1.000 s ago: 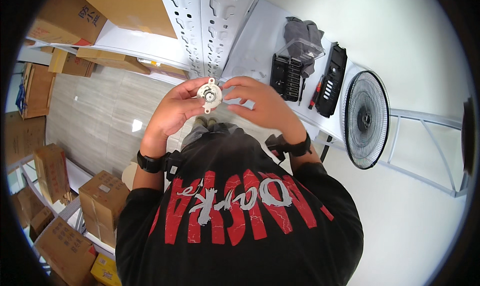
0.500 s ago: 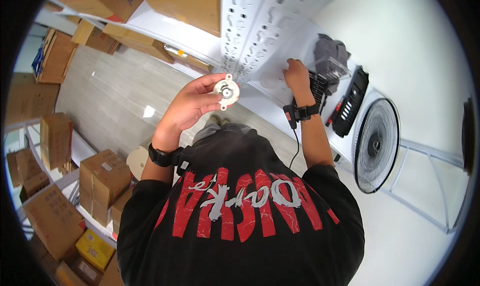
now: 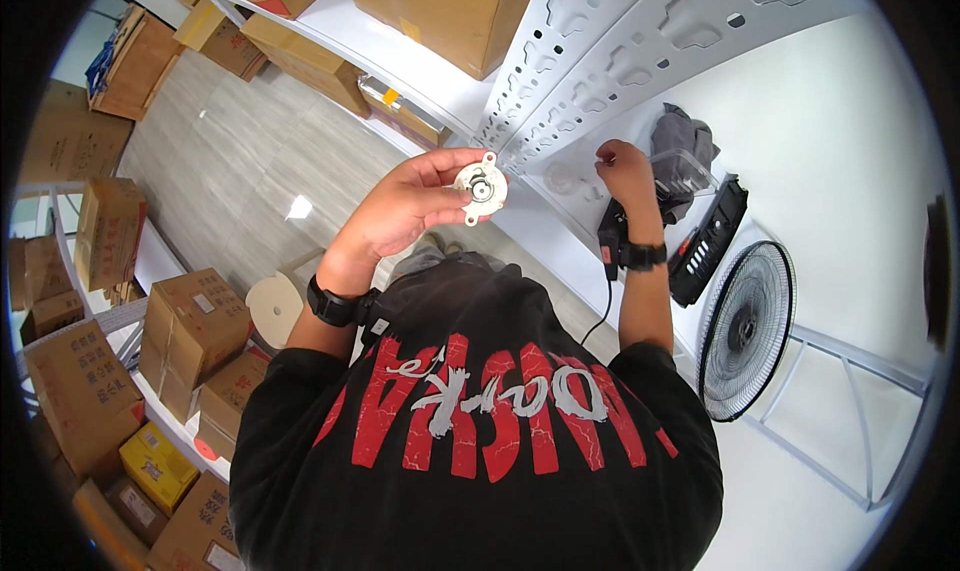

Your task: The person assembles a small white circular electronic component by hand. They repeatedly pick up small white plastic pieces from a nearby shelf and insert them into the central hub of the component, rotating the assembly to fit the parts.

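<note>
Since a second ago, the right hand (image 3: 628, 176) has moved from beside the round white part (image 3: 483, 193) to above the table (image 3: 583, 214); its fingers curl, and I cannot tell whether they grip anything. The left hand (image 3: 415, 203) pinches the part, ringed face toward the camera, its two-eared long axis near vertical, top leaning right. The right forearm hides most of the black case (image 3: 615, 212). Large lettering crosses the black shirt (image 3: 480, 521); cartons (image 3: 190, 336) bear print.
</note>
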Demonstrator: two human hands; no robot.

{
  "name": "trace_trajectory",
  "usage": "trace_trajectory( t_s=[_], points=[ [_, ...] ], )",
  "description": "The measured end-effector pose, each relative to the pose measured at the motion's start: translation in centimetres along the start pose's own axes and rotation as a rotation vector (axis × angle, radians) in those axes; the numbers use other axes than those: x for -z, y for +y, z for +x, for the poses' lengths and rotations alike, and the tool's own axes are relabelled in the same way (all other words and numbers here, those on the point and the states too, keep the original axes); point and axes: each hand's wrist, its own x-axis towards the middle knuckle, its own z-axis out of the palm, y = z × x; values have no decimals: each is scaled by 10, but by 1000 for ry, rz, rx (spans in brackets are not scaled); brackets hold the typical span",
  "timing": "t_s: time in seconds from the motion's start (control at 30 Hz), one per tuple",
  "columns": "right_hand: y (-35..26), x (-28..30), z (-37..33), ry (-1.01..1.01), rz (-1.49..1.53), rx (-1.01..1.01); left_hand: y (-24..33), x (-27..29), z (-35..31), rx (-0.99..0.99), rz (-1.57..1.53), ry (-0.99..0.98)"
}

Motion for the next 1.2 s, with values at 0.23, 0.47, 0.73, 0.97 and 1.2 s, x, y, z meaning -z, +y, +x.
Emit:
trace_trajectory(
  t_s=[0.23, 0.47, 0.73, 0.97, 1.2],
  points=[
    [-105, 64, -64, -52, 1011, 309, 1, -13, 4, 7, 4, -7],
    [-141, 56, -90, -51, 1280, 416, 16, -41, -6, -24, 130, -64],
    [-140, 58, -94, -16, 1300, 447, 14, -48, -8, -71, 138, -156],
    [-145, 64, -97, -40, 1307, 184, 17, -51, -12, -1, 124, -109],
    [-143, 63, -98, -103, 1408, 160, 18, -51, -15, 13, 132, -111]
  ],
)
